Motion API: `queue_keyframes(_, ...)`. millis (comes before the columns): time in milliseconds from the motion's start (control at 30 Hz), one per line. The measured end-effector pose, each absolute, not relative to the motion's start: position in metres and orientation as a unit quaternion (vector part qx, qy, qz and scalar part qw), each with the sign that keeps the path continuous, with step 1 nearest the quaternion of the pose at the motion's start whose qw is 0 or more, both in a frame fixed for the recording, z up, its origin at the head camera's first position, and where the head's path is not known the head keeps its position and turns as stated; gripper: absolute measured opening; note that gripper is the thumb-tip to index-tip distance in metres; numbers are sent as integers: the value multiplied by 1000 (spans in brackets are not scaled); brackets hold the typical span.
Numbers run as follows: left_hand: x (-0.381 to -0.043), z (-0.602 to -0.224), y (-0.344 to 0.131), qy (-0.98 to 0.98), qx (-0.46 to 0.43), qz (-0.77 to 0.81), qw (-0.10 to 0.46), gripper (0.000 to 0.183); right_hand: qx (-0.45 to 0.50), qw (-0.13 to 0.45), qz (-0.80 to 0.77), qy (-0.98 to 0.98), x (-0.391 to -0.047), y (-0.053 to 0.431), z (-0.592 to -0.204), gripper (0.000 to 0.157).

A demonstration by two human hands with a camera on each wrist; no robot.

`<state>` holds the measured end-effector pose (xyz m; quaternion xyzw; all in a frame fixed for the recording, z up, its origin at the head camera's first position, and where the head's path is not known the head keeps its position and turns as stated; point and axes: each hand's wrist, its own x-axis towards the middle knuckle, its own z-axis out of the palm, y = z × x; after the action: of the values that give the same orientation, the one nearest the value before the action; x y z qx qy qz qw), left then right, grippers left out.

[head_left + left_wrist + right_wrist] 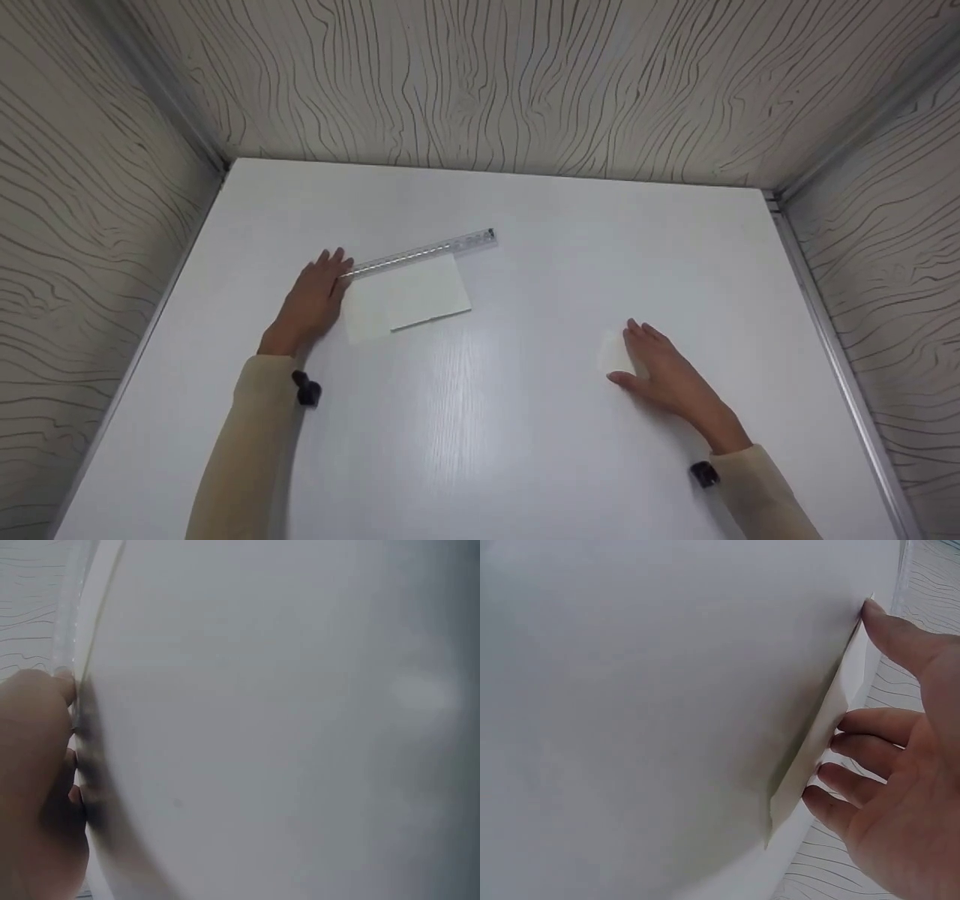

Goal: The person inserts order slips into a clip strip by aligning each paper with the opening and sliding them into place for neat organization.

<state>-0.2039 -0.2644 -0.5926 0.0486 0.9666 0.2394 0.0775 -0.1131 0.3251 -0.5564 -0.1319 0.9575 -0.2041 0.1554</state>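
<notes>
At the left, my left hand point(311, 296) lies flat with its fingers straight, the fingertips at the left end of a clear plastic ruler point(420, 253). The ruler runs along the far edge of pale cream paper point(367, 315); a raised layer point(427, 296) with a shadowed near edge covers its right part. In the left wrist view, the left hand point(37, 772) is beside the ruler's edge. At the right, my right hand point(664, 375) touches a small cream paper piece point(616, 352), thumb and fingers spread apart along it. The right wrist view shows this paper point(814, 739) tilted, fingertips at its edge.
A white table point(510, 420) lies beneath everything. Wood-grain patterned panels point(480, 82) stand behind it and at both sides, with metal rails point(840, 360) along the edges. Small black devices point(306, 390) sit at both wrists.
</notes>
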Motion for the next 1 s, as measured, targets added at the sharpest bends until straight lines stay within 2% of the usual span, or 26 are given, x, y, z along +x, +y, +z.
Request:
queue_keyframes(633, -202, -594, -262, 966, 55, 243, 75, 52, -88, 127, -236, 959, -113, 322, -553, 76)
queue_keyframes(1000, -203, -591, -263, 966, 55, 241, 72, 52, -80, 111, -250, 959, -112, 320, -546, 64)
